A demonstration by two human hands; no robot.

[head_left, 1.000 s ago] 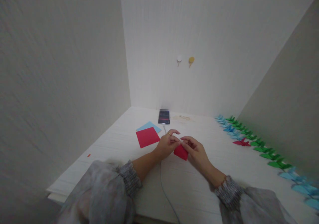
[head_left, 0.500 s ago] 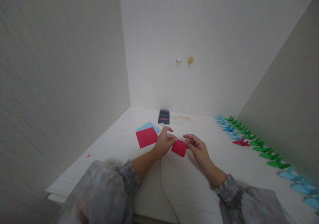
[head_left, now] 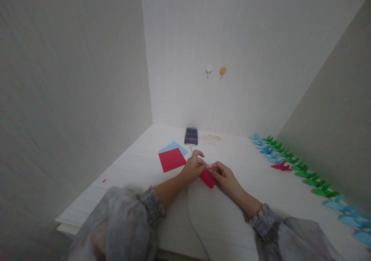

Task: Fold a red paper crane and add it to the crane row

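Centrally on the white worktop (head_left: 237, 218), a person in grey sleeves is working a small folded red paper (head_left: 208, 178) between two bare hands. The left hand (head_left: 192, 171) is pinching the piece at its nine o'clock edge, fingers (head_left: 199, 154) curled over the top. The right hand (head_left: 225, 176) is gripping the corner at about two o'clock, thumb and forefinger closed tight on it. The paper is sitting low between the hands, at or just above the surface; which of the two is hard to tell from this angle.

Judging by the double pinch, a fold is being set in the red piece, with the edges being brought together before creasing. Doing that cleanly is calling for the corners to be lined up exactly, one hand pinning the paper while the other is running along the fold line.

At ten o'clock from the hands, a flat red sheet (head_left: 171, 160) is lying partly over a light blue sheet (head_left: 174, 146). At twelve o'clock, a phone (head_left: 191, 136) is standing near the back wall, its cable (head_left: 190, 210) trailing toward the worktop's near edge between the forearms. From one to four o'clock, a row of folded paper figures is lining the right wall: green ones (head_left: 302, 169), blue ones (head_left: 348, 208) and a single red figure (head_left: 281, 167).
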